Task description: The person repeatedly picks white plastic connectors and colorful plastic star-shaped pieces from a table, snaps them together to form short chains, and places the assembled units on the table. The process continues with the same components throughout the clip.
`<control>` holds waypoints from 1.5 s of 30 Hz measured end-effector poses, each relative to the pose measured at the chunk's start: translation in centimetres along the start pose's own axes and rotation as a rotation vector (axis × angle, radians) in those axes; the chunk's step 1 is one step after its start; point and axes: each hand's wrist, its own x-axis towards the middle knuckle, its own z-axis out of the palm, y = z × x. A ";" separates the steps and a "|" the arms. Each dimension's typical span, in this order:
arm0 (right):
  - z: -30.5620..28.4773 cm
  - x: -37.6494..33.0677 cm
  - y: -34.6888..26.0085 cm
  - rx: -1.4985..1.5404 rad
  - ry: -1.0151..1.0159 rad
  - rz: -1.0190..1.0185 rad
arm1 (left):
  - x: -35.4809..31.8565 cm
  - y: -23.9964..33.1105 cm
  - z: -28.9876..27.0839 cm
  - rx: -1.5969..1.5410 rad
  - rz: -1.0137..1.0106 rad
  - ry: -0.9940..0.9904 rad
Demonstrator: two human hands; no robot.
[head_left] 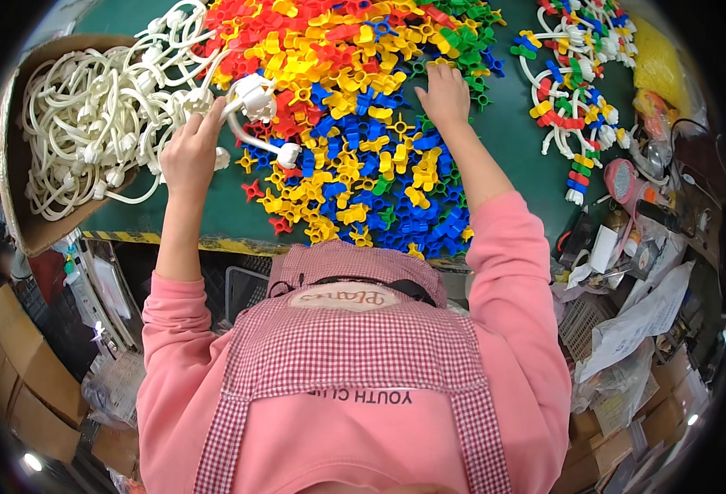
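My left hand (188,156) is closed round a white cord (233,122) at the left of the colored heap. That cord bends through the air and carries white plastic end pieces (288,154). Over the heap's right side, my right hand (447,97) has its fingers reaching forward and its thumb apart, fingertips touching the small plastic connectors. These connectors (355,140) are red, yellow, blue and green, with stubby arms and ring-like middles. Whether a piece lies under the right fingertips cannot be made out.
At the left, a cardboard box (11,165) holds a tangle of white cords (75,123). Finished-looking strands (573,99) of cord with colored connectors lie at the right of the green table (511,123). Beyond them are a yellow bag (658,62) and a pink-headed tool (621,179).
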 end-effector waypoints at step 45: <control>-0.4 1.7 1.9 0.166 -0.107 0.204 | -3.8 6.5 -3.7 -1.282 -0.424 0.041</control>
